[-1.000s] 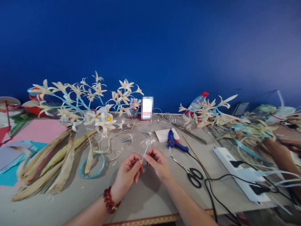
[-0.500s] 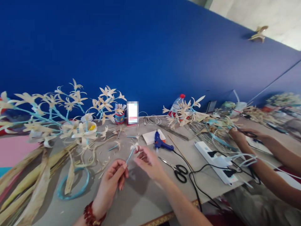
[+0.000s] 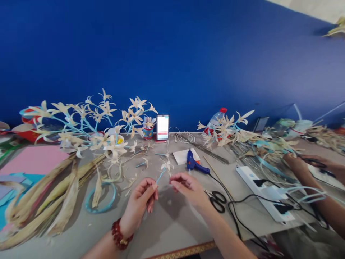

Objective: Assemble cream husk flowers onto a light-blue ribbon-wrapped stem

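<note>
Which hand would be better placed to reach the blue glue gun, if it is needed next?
Probably the right hand: it looks free and is nearer to the blue glue gun, while the left hand pinches the blue stem of a small flower.

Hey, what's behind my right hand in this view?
Scissors: the black handles show past your right hand and wrist, which cover most of the blades. Anything else directly behind the hand is hidden.
</note>
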Tool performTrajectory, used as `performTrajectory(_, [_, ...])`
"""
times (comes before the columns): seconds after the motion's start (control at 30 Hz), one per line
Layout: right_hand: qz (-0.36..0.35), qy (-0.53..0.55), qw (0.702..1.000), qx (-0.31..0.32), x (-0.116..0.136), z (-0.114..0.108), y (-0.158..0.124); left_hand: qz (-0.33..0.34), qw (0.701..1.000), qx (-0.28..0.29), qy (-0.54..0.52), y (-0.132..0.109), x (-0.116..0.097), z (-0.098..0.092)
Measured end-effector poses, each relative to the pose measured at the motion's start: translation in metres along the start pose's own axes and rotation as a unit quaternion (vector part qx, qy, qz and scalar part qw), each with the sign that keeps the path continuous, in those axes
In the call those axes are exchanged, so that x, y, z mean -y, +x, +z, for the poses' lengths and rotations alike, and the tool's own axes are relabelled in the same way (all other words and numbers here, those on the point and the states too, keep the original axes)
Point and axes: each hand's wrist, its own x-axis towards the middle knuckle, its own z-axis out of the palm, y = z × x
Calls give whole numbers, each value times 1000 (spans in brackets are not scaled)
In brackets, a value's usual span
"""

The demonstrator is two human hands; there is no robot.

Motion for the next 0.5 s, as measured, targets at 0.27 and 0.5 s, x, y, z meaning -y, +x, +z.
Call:
performTrajectory(0.27, [-30,114,993,-14,11,47,13,-4,1000,15,-18,0,1,-2])
performTrajectory(0.5, [-56,67,996,-28,10,46,11,-13,999,19,-34,-2,0,-1])
